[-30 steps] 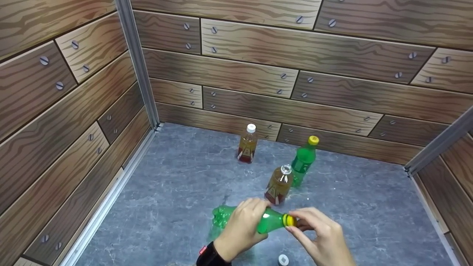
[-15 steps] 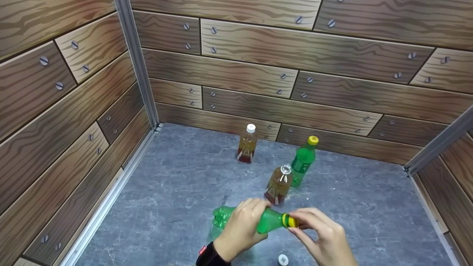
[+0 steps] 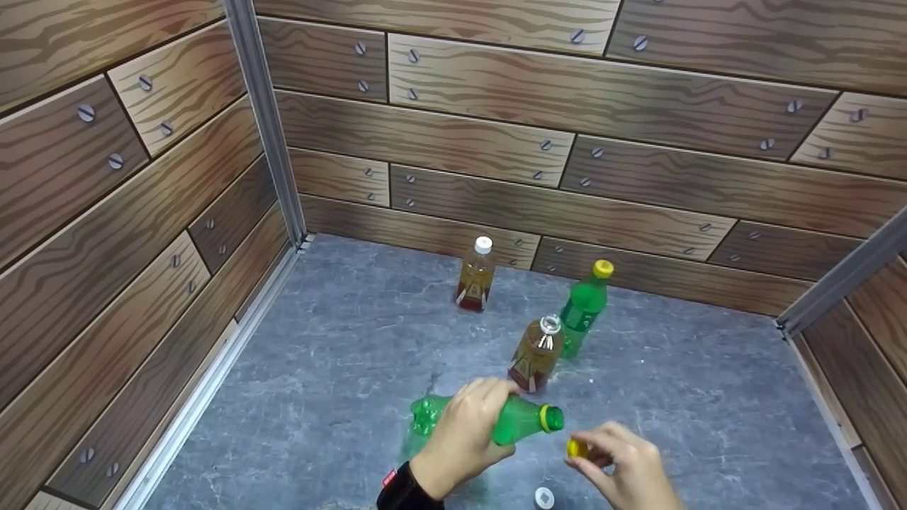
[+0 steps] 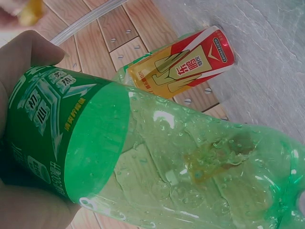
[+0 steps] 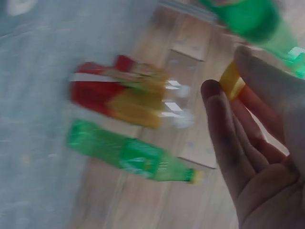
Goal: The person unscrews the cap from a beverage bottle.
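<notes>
My left hand (image 3: 464,432) grips a green plastic bottle (image 3: 521,419) round its label, tilted on its side with the neck toward the right. The bottle's mouth is uncapped, with a yellow ring round the neck. Just to the right of it, my right hand (image 3: 623,460) pinches a yellow bottle cap (image 3: 577,448) between thumb and fingertips, apart from the neck. In the right wrist view the cap (image 5: 232,82) shows between the fingertips. The left wrist view shows the clear green body (image 4: 190,157) of the held bottle, with droplets in it.
Beyond my hands stands an uncapped amber drink bottle (image 3: 535,358). Behind it are a yellow-capped green bottle (image 3: 584,308) and a white-capped amber bottle (image 3: 475,280). A loose white cap (image 3: 543,498) lies on the grey surface (image 3: 340,354) near me. Wood-patterned walls (image 3: 439,120) enclose the surface.
The yellow cap has come off the green bottle's neck. My right hand has drawn it away to the right and slightly toward me. My left hand keeps its hold.
</notes>
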### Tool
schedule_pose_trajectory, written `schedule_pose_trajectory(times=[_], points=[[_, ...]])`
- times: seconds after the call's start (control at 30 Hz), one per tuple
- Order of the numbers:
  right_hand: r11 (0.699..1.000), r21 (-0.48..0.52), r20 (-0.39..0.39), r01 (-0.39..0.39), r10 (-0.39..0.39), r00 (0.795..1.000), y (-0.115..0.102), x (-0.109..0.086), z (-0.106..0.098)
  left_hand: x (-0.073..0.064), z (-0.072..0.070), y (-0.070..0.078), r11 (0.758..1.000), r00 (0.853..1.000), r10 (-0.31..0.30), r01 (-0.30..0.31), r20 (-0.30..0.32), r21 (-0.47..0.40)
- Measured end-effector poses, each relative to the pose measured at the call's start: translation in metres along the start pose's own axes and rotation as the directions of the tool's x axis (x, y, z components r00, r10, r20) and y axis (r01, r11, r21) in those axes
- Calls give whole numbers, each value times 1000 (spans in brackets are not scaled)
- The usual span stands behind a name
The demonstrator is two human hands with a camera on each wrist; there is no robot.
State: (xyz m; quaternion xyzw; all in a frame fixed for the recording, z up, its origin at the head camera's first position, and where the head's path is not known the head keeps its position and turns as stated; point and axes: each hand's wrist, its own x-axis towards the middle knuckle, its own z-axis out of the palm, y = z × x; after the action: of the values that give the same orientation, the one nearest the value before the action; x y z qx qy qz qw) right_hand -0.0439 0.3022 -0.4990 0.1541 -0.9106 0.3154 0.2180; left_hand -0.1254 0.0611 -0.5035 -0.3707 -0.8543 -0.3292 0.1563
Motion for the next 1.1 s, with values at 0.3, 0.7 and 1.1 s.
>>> schedule_pose_trajectory(times=[0.3,0.7,1.1], points=[[980,33,451,-195,159,878,66,-32,28,2,1,0,1000,1000,2,-3,-11,-22],[897,53,574,-439,333,748,86,-47,41,7,-1,-4,962,995,-93,82,-31,-260],[883,76,603,-463,329,727,88,-50,43,22,6,-24,856,972,-230,179,-47,-486]])
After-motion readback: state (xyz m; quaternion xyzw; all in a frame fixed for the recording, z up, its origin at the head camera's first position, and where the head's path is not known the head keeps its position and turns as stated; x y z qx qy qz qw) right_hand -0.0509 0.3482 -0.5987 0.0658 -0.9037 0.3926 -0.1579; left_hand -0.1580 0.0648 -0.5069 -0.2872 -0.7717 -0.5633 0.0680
